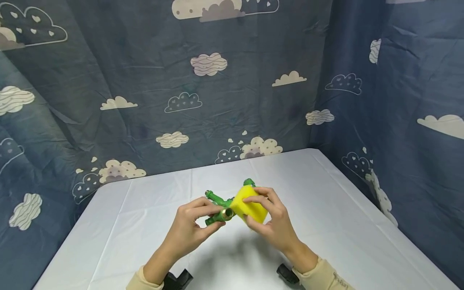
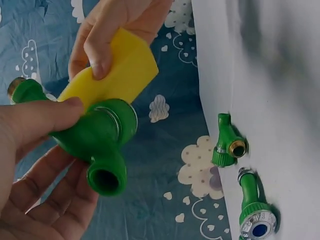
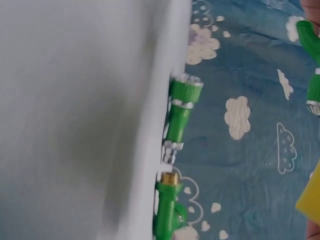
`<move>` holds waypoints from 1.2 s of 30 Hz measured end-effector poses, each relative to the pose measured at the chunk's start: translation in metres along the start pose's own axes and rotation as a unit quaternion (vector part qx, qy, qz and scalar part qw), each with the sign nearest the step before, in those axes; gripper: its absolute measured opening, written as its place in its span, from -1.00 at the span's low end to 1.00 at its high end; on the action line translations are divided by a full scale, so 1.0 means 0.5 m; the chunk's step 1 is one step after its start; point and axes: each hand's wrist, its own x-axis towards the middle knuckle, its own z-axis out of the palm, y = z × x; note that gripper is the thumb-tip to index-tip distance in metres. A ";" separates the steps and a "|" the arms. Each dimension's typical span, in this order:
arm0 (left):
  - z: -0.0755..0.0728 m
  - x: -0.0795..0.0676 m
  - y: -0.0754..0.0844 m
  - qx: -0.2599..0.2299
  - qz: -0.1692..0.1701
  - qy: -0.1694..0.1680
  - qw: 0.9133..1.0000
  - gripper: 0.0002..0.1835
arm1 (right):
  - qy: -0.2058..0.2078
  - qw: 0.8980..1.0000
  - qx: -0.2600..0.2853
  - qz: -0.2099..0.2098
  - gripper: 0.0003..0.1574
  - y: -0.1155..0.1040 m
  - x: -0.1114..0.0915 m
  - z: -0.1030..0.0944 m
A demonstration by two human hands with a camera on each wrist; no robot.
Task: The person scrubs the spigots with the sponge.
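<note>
My left hand (image 1: 193,225) holds a green plastic tap (image 2: 87,132) above the table, thumb on one side and fingers beneath. It has a brass threaded end (image 1: 227,213) and an open green spout (image 2: 106,179). My right hand (image 1: 277,221) pinches a yellow sponge (image 1: 253,209) between thumb and fingers. In the left wrist view the sponge lies against the tap's upper side, close to the left thumb. On the table lie two more green pieces: a tap with a brass end (image 2: 225,142) and one with a silver, blue-centred knob (image 2: 258,225).
The table (image 1: 145,233) carries a white cloth. Dark blue curtains with cloud prints (image 1: 235,88) hang behind it and along both sides. Black wrist devices show near both cuffs, such as the left one (image 1: 179,279).
</note>
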 end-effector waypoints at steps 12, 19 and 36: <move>0.015 0.001 -0.003 -0.263 -0.128 -0.013 0.956 -0.70 | -0.196 0.783 0.472 0.354 -0.24 -0.008 0.011 -0.033; 0.005 0.006 -0.020 -0.227 -0.215 0.060 0.948 -0.67 | -0.120 0.805 0.508 0.283 -0.58 0.003 0.008 -0.042; 0.015 -0.005 -0.003 0.009 -0.014 0.008 1.000 -0.67 | -0.003 0.999 -0.031 -0.012 -0.42 0.003 -0.006 0.004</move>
